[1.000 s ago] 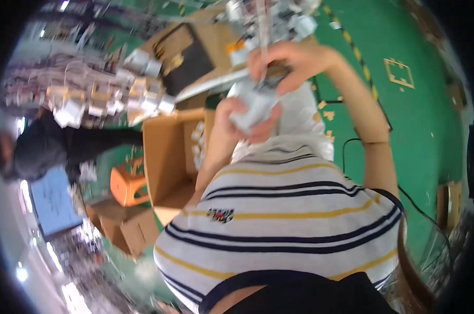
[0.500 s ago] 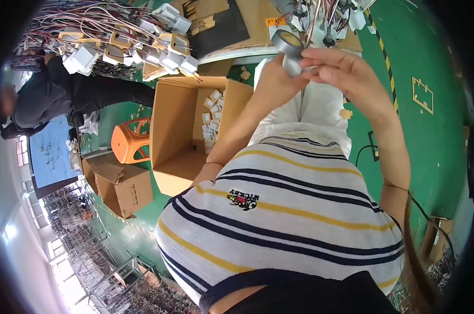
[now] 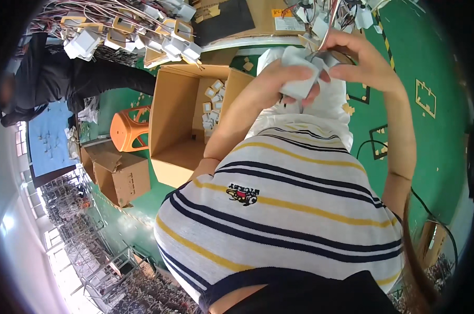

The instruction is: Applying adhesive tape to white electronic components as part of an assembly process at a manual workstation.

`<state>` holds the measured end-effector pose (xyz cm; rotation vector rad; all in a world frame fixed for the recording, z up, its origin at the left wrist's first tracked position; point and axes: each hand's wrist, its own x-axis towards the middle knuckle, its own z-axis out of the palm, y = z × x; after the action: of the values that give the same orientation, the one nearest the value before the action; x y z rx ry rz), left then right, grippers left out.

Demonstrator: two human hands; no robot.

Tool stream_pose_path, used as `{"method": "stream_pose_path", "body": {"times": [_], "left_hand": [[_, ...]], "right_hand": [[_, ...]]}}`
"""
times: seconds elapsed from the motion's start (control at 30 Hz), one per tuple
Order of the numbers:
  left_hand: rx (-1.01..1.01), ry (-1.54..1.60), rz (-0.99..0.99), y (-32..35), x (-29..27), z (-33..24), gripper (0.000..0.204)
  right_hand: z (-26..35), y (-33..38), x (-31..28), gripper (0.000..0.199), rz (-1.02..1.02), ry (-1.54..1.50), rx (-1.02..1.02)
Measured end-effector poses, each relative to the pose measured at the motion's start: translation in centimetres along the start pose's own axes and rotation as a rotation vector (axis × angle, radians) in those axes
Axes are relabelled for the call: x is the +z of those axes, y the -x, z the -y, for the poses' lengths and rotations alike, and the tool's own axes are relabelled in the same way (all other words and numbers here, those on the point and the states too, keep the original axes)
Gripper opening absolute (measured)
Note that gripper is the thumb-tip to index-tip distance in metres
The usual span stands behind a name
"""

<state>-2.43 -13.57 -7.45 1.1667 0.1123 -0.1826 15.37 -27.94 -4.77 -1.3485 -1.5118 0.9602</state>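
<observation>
My left hand (image 3: 271,83) is closed round a white box-shaped housing (image 3: 298,74), thumb on its upper face and fingertips curled beneath. At the housing's right end is a smaller greyish part (image 3: 323,62). My right hand (image 3: 365,62) comes in from the right, its index finger and thumb curled about thin wires (image 3: 329,29) beside that end. Exactly where the wires meet the housing is hidden by my fingers. Just beyond both hands hangs a cluster of wired white pieces (image 3: 363,17) at the table edge.
An open cardboard box (image 3: 174,118) holding several small white pieces (image 3: 213,99) stands left of me. Beyond it are an orange stool (image 3: 126,130) and another carton (image 3: 124,178). Wired white housings (image 3: 85,42) overhang the table at the upper left. A person in dark clothes (image 3: 43,78) is at far left.
The white housing has turned: its round grey end faced up before, and its flat white side shows now. My right hand has moved from beside the left fingers up to the wires.
</observation>
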Motion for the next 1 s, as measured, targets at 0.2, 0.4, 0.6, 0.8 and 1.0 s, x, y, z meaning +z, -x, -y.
{"method": "stream_pose_path", "body": {"times": [0.2,0.4,0.6,0.8,1.0], "left_hand": [[0.539,-1.09,-0.743,-2.0,0.2,2.8,0.055],[-0.042,-0.264,-0.292,-1.1,0.5,1.3,0.047],[-0.156,0.41,0.21,-0.1,1.3,-0.4,0.059],[-0.125,0.431,0.245,0.2,-0.7,-0.5,0.046],[0.156,-0.029,-0.25,-1.2,-0.7,0.3,0.023]], "right_hand": [[1.0,2.0,3.8,0.041,-0.28,-0.668,0.087],[-1.5,1.5,1.0,0.065,-0.511,-0.263,0.415],[-0.7,-1.0,0.6,0.077,0.042,-0.138,-0.181],[0.5,-2.0,-0.6,0.048,0.115,0.073,-0.307],[-0.3,0.0,1.0,0.034,-0.189,0.087,0.045]]}}
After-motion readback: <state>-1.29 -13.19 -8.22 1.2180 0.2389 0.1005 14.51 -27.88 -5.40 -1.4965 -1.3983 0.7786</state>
